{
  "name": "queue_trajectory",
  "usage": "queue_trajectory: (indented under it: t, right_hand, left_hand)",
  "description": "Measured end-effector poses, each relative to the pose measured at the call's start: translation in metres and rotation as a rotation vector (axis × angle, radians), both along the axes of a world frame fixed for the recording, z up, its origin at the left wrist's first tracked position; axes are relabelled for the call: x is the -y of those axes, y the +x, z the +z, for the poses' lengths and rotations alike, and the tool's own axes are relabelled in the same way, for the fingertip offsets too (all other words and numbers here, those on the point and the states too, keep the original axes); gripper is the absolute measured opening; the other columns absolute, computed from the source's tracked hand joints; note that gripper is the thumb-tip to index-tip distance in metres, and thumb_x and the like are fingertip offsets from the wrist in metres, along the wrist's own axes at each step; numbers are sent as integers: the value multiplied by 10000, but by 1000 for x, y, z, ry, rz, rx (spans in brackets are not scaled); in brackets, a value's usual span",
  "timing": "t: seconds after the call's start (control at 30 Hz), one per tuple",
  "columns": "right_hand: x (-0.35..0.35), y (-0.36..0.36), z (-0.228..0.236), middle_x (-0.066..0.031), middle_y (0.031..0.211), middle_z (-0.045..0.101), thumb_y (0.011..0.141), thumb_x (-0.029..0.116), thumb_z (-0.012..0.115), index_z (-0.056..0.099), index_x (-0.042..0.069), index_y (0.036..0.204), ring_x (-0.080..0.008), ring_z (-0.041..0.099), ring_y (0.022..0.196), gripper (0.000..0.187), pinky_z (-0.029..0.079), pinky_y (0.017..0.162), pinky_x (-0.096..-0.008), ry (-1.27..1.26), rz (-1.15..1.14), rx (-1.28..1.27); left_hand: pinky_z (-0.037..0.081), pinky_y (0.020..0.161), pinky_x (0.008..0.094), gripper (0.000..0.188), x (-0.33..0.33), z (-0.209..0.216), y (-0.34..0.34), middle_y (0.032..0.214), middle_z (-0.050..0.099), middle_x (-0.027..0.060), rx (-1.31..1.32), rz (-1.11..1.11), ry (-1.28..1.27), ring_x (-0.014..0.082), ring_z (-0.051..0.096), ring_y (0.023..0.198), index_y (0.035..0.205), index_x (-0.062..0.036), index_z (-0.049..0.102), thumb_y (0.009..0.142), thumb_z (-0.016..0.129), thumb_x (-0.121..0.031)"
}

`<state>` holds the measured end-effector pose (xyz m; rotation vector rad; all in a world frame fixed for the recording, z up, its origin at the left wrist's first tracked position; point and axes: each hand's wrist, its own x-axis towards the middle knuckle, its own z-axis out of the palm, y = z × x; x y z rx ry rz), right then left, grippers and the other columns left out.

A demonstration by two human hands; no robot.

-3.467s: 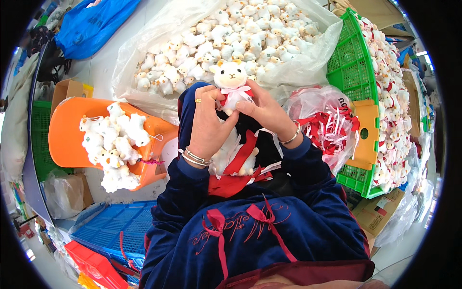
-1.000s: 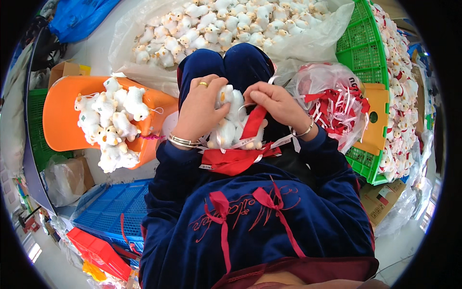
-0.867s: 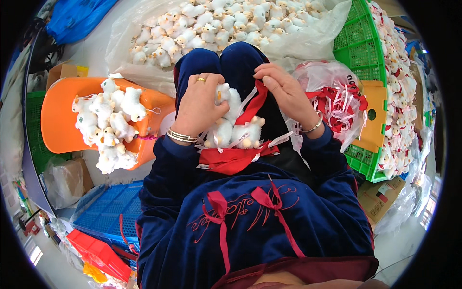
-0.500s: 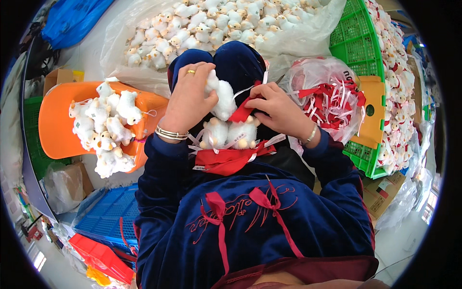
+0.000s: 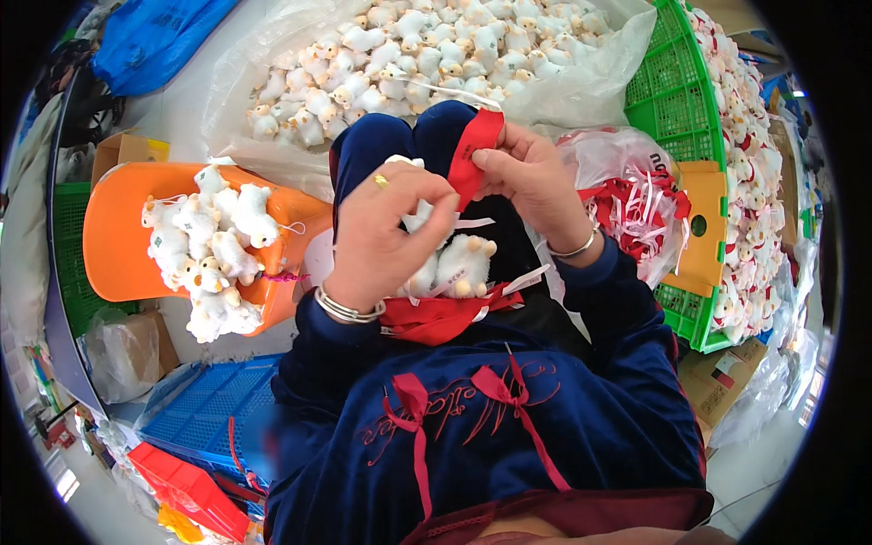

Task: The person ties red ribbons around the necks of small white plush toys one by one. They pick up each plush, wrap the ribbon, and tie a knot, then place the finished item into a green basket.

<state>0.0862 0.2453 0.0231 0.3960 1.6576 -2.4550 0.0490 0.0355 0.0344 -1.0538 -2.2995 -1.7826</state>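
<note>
Above my lap, my right hand (image 5: 531,177) pinches a small red cloth neckerchief (image 5: 474,154) between thumb and fingers. One white ribbon trails from its top toward the left. My left hand (image 5: 391,227) is curled around a white plush toy (image 5: 405,162), which it mostly hides; bits of white fur show beyond the knuckles and by the thumb. Just below, another white plush toy (image 5: 465,265) with tan feet lies on my lap, beside one partly covered by my left hand. Several red neckerchiefs (image 5: 427,322) with white ribbons lie under them, against my belly.
An orange chair (image 5: 118,232) at the left bears a pile of white plush toys (image 5: 213,241). Many more lie on clear plastic sheeting (image 5: 609,77) ahead. At right stand a bag of red neckerchiefs (image 5: 636,218) and a green crate (image 5: 668,82). A blue crate (image 5: 213,409) sits lower left.
My right hand has lifted the red neckerchief up and away from the plush toy, its ribbon swinging out. My left hand has moved down and right, now covering more of the toy.
</note>
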Motion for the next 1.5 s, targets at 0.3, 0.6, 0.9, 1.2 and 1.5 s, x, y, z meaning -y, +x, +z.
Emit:
queue_trajectory:
  t: [0.3,0.6,0.9,1.2,1.5]
  right_hand:
    - [36,-3,-14,-16,1004,730,1034,253,637,734,33,1123,-74,669,876,256,522,716,-237,34,75,12]
    - [17,-37,-20,-188,1074,723,890,346,774,663,-65,1164,-280,713,979,506,558,860,-358,950,394,-192]
    - [39,-52,-30,-214,1168,668,751,178,764,573,81,1318,-364,669,1055,605,536,918,-393,791,774,-256]
    - [30,-39,-23,-39,1009,634,830,160,726,602,48,1092,-134,598,897,311,503,830,-297,756,361,-249]
    - [23,-34,-47,-72,801,638,996,224,627,628,-14,976,-141,575,742,239,482,689,-332,644,-32,-219]
  left_hand:
    - [509,708,313,199,0,-25,-4,900,677,44,-152,205,-255,189,642,811,1054,-54,716,867,778,-78]
    - [503,649,202,168,92,-36,-55,1049,750,92,778,338,339,114,694,886,1164,-14,674,1014,624,-72]
    - [614,668,242,148,90,-36,-54,936,730,94,829,442,705,142,714,782,1140,-9,644,1045,595,-112]
    - [535,638,337,198,67,-67,-60,810,726,124,245,529,-216,229,684,660,932,-18,736,958,720,-213]
    - [538,711,435,131,7,-42,-34,859,635,121,44,244,-391,332,660,816,896,-46,735,908,703,-172]
